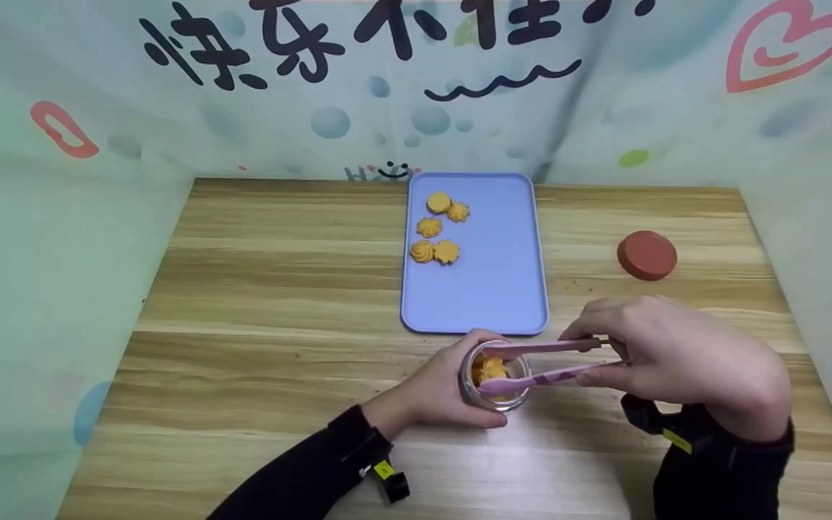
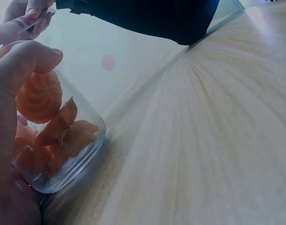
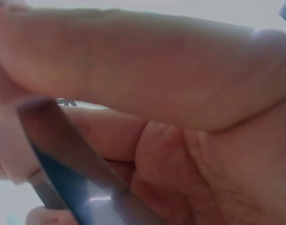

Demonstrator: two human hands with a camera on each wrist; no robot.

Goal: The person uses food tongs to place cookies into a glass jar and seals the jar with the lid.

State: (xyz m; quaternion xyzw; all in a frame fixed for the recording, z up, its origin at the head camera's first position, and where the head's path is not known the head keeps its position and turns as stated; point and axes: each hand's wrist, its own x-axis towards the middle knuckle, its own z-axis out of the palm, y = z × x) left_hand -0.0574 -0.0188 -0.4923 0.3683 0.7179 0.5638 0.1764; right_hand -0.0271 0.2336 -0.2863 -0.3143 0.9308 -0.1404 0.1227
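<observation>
A clear glass jar (image 2: 98,140) with several orange swirl cookies (image 2: 40,98) inside stands on the table, and my left hand (image 1: 452,383) grips it round the side. My right hand (image 1: 661,354) holds a pair of pink tongs (image 1: 560,373) from the right. Both tong tips reach into the mouth of the jar, one on each side of a cookie (image 1: 492,370); whether they touch it I cannot tell. In the right wrist view, the metal bend of the tongs (image 3: 105,197) crosses the palm, and their tips are out of sight.
Beyond the jar lies a blue tray (image 1: 488,296) with several cookies (image 1: 429,227) along its left side. A round red-brown lid (image 1: 647,255) rests on the wooden table (image 1: 279,289), right of the tray. A printed cloth (image 1: 279,137) hangs behind the table.
</observation>
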